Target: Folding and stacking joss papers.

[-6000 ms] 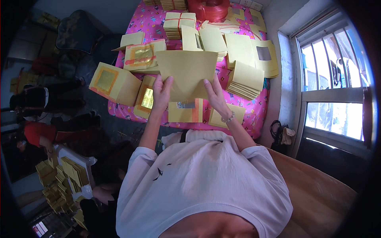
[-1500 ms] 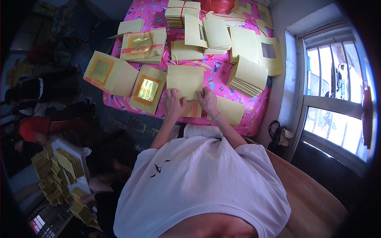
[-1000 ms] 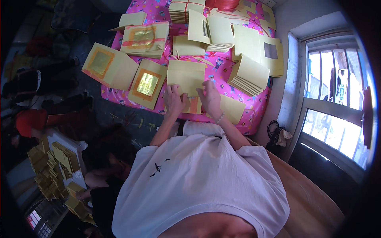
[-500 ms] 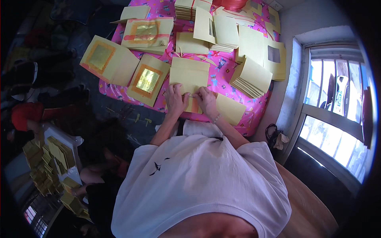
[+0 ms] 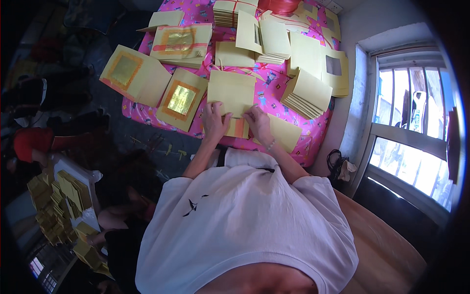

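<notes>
While I watch remotely, the left hand rests bent fingers at seven o'clock on the yellow sheet, over the pink cloth. Its sides run twelve to six, with no clear long axis. At five, the right hand curls its fingers, hiding that corner; I can't tell if either pinches.

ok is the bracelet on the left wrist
No, the bracelet is on the right wrist, and the left wrist is bare.
</notes>
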`<state>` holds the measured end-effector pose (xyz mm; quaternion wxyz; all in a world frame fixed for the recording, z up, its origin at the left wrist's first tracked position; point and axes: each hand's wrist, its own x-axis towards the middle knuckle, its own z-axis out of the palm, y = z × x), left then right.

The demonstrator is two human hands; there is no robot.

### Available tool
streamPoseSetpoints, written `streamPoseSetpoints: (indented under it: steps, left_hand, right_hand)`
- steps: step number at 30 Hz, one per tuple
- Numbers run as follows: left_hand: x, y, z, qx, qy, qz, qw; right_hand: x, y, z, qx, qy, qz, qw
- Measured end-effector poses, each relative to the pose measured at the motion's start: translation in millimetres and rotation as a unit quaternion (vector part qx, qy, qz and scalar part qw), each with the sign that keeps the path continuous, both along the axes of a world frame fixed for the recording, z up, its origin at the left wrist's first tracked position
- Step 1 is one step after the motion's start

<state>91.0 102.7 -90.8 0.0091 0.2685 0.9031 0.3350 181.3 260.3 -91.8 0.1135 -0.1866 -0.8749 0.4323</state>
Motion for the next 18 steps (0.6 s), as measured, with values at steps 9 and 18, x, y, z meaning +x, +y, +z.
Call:
streamPoseSetpoints:
  steps: [9, 18]
  left_hand:
    - [0, -2, 0, 0.012, 0.016, -0.008, 1.000]
    - [-12, -13, 3, 0.030, -0.030, -0.032, 0.999]
  right_hand:
    - [-18, -3, 22, 0.060, -0.072, 0.023, 0.995]
    - [-33, 2, 2, 0.042, -0.125, 0.118, 0.984]
